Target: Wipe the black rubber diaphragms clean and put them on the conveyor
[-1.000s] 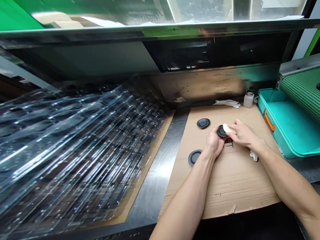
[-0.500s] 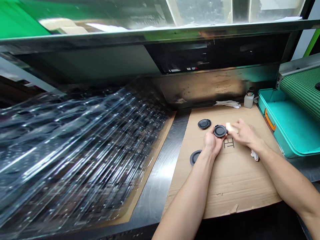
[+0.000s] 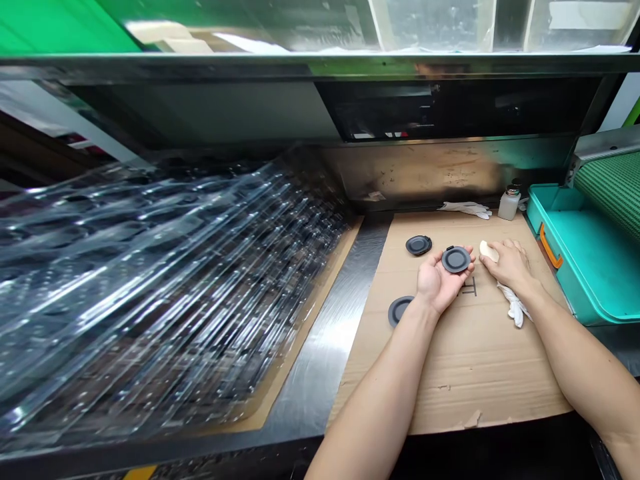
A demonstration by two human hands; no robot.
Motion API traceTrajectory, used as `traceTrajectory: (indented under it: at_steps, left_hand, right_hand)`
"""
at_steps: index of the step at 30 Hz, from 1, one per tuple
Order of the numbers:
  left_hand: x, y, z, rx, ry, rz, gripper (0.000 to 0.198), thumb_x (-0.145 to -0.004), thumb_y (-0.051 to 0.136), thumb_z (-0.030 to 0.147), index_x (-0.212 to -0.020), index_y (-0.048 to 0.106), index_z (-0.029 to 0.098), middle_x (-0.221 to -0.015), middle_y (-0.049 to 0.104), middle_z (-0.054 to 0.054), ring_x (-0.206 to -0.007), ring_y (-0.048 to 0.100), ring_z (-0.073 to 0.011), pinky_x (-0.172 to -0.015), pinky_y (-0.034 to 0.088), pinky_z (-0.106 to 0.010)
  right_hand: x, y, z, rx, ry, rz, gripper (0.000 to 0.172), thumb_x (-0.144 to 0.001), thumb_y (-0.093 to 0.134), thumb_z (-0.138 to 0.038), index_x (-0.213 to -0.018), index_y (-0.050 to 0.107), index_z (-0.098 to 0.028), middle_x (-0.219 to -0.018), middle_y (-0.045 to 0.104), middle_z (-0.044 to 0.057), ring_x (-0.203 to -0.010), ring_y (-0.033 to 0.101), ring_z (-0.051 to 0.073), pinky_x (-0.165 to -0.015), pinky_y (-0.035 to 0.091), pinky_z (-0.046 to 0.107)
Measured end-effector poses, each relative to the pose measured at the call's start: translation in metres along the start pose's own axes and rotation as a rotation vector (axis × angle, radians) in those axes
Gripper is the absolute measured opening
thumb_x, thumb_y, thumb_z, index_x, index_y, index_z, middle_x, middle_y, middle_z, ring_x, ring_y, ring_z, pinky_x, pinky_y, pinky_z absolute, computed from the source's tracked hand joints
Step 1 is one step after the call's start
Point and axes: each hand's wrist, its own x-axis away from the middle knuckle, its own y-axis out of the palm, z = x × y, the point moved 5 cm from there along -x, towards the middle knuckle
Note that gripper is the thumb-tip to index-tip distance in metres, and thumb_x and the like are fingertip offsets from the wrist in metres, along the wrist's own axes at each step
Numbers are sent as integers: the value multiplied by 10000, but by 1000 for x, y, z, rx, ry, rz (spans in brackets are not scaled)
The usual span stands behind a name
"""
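Note:
My left hand [image 3: 437, 283] holds a round black disc part [image 3: 456, 259] at its fingertips, palm turned up, above a sheet of cardboard [image 3: 465, 360]. My right hand [image 3: 509, 263] rests on the cardboard just right of the disc, fingers closed on a small pale pad [image 3: 488, 251]. A second black disc [image 3: 419, 245] lies on the cardboard beyond my left hand. A third black disc [image 3: 399, 311] lies near my left wrist, partly hidden by it.
A big stack of clear plastic trays [image 3: 150, 287] fills the left. A teal bin [image 3: 580, 253] and a green conveyor belt [image 3: 617, 193] stand at right. A small white bottle [image 3: 509, 204] and a white glove [image 3: 465, 209] lie at the cardboard's far edge; a white cloth [image 3: 515, 305] lies under my right wrist.
My right hand has drawn the pale pad off the disc and moved right onto the cardboard. My left hand has turned the disc face up and clear of the other hand.

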Motion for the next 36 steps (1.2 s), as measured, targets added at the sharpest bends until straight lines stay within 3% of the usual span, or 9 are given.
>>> traceTrajectory:
  at_steps: [9,14,16,18,20,23,28,36]
  left_hand:
    - [2,4,1,105,10,49,342,-1080,350,353,-1060,621,146,-1019,706,-165,-1044,732,-267,-847,667,-416]
    - [-1,1,-1,4,37,23,392,-1064,434,457,-1040,623,114,-1084,703,-183,-1077,729,-253,-916,643,-381]
    - [-1,-2,-1,-225,190,8,362,-966,650,456,-1114,616,127,-1188,698,-178,-1115,718,-254,-992,602,-403]
    - [3,-1,2,-576,474,-1,597,-784,863,376,-1262,571,171,-1292,677,-158,-1190,688,-262,-1083,536,-427]
    - [12,5,1,-928,778,-26,854,-675,934,299,-1395,482,225,-1335,667,-132,-1262,649,-263,-1142,480,-435]
    - [22,12,-7,-1230,1020,-86,918,-722,901,292,-1476,380,250,-1328,676,-114,-1274,641,-247,-1140,479,-424]
    - [26,13,-7,-1355,1100,-65,928,-770,874,297,-1506,310,252,-1324,681,-114,-1286,634,-246,-1140,477,-433]
    - [25,11,-10,-1403,1101,-73,923,-786,862,293,-1518,302,267,-1337,667,-109,-1288,622,-259,-1127,484,-451]
  right_hand:
    - [1,-4,-3,4,5,-17,444,-1000,504,-507,-1283,691,-221,-1203,641,148,-1126,535,315,-938,398,409]
    - [0,-2,-2,24,6,-21,478,-1008,482,-530,-1329,670,-230,-1211,646,139,-1159,528,315,-967,397,406]
    - [0,0,-1,34,3,-18,472,-1004,490,-519,-1340,665,-238,-1212,648,134,-1173,526,316,-975,398,405]
    - [0,0,-1,37,7,-17,465,-990,514,-516,-1334,669,-243,-1211,649,132,-1180,527,321,-974,404,408]
    - [0,-1,-1,36,14,-25,456,-987,520,-505,-1327,675,-242,-1215,651,135,-1185,527,324,-971,409,411]
    - [1,-4,-3,34,21,-52,448,-992,519,-480,-1331,675,-233,-1244,647,141,-1186,528,324,-972,411,410]
    - [2,-7,-4,23,34,-63,470,-991,521,-496,-1353,666,-235,-1264,644,140,-1195,526,329,-980,407,415]
    - [1,-7,-5,26,37,-75,448,-991,512,-465,-1347,665,-241,-1266,638,138,-1183,525,322,-962,405,408]
